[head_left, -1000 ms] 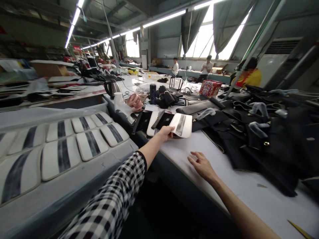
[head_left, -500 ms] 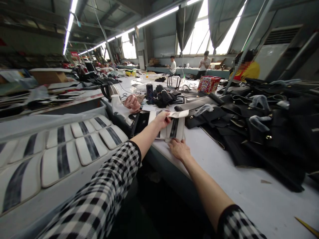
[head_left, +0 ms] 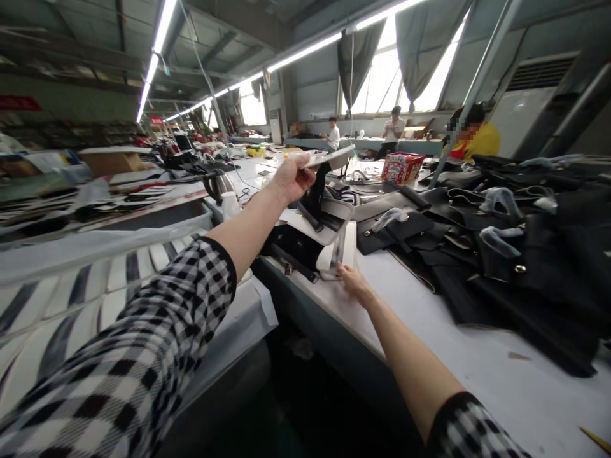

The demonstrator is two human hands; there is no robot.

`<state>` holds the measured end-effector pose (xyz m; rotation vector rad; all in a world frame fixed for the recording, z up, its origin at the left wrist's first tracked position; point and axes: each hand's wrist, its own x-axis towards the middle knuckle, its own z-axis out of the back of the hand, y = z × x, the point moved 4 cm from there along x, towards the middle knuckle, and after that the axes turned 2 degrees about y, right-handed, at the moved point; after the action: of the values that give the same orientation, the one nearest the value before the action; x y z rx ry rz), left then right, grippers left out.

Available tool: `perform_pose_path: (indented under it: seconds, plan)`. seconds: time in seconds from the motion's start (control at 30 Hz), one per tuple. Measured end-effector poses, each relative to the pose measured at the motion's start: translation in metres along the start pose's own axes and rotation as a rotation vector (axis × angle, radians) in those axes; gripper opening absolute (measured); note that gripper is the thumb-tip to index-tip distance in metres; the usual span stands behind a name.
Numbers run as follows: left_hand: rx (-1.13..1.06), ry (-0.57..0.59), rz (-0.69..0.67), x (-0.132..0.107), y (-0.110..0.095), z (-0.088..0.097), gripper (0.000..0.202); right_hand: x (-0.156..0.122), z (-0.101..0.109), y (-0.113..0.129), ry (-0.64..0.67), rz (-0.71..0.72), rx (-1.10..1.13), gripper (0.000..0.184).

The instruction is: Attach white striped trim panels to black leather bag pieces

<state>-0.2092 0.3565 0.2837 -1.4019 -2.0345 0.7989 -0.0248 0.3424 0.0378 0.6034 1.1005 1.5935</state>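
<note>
My left hand (head_left: 292, 180) is raised over the table, its fingers closed on a flat white piece (head_left: 335, 155) seen nearly edge-on. Just below this piece is a dark strap-like part (head_left: 313, 198); whether it is joined to the piece I cannot tell. Lower down, my right hand (head_left: 356, 283) pinches the near edge of a white panel with a dark stripe (head_left: 351, 242), which is tilted up off the table. Beside that panel, to its left, lies a black leather bag part (head_left: 296, 240) with a strap and metal fitting.
Rows of striped white panels (head_left: 119, 270) lie on a sheet at the left. Black leather pieces with wrapped handles (head_left: 477, 254) are heaped on the right. A red patterned box (head_left: 401, 167), a metal kettle (head_left: 219, 186) and seated people stand farther back. A dark gap runs between the tables.
My left hand has lifted the white piece up and away from the table. My right hand has tilted the striped panel up. The black bag part shows more fully now.
</note>
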Motion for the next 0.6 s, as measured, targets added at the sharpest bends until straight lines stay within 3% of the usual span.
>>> perform_pose_path:
  seconds: [0.07, 0.17, 0.27, 0.33, 0.43, 0.53, 0.6]
  plan:
    - [0.039, 0.051, 0.095, -0.011, 0.016, -0.002, 0.011, -0.005, 0.012, 0.002, -0.079, -0.030, 0.202, 0.056]
    - [0.056, 0.098, 0.188, -0.027, 0.056, -0.005, 0.009, -0.015, 0.029, 0.011, -0.164, -0.012, 0.443, 0.070]
    - [0.035, 0.123, 0.247, -0.040, 0.097, -0.013, 0.009, -0.018, 0.042, 0.014, -0.189, -0.001, 0.532, 0.050]
    - [0.009, 0.123, 0.256, -0.045, 0.111, -0.018, 0.010, -0.017, 0.050, 0.002, -0.228, -0.058, 0.511, 0.036]
    - [-0.054, 0.102, 0.200, -0.041, 0.098, -0.021, 0.016, -0.022, 0.063, -0.036, -0.292, -0.207, 0.424, 0.027]
    - [-0.129, 0.065, 0.087, -0.028, 0.051, -0.019, 0.026, -0.033, 0.073, -0.071, -0.329, -0.289, 0.313, 0.027]
    - [-0.156, 0.053, 0.011, -0.023, 0.018, -0.019, 0.029, -0.041, 0.078, -0.079, -0.358, -0.280, 0.229, 0.032]
